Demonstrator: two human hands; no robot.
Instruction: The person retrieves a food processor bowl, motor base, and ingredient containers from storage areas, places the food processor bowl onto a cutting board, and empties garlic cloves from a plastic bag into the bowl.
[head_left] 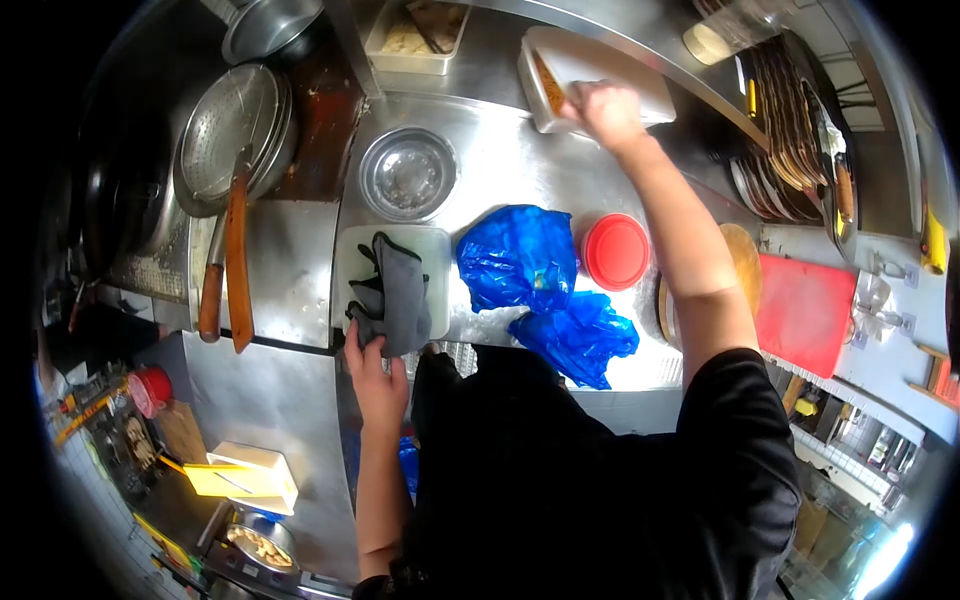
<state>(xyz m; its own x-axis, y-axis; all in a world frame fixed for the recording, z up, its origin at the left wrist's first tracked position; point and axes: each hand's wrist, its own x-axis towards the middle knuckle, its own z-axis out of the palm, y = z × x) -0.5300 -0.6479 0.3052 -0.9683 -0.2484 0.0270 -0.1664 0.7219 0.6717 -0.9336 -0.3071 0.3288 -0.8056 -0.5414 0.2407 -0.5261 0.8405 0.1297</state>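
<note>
My right hand (pixel 605 112) reaches to the back, its fingers closed at the near edge of a white lid (pixel 625 85). The lid lies askew over a white plastic box (pixel 545 112), leaving a strip of orange-brown contents showing on the left. Nearer my body, my left hand (pixel 378 385) has its fingers apart at the lower end of a grey fabric item with black trim (pixel 402 290). That item rests on a pale translucent container (pixel 437 255). To its right lie a crumpled blue plastic bag (pixel 515 257), a second blue bag (pixel 585 335) and a red-lidded tub (pixel 615 252).
A round clear-looking bowl (pixel 408 175) stands on the steel counter (pixel 490 130). Strainers (pixel 232 130) with wooden handles sit at left. A red cutting board (pixel 805 310) is at right, below stacked plates (pixel 785 120). A shelf edge (pixel 640 65) crosses above the white box.
</note>
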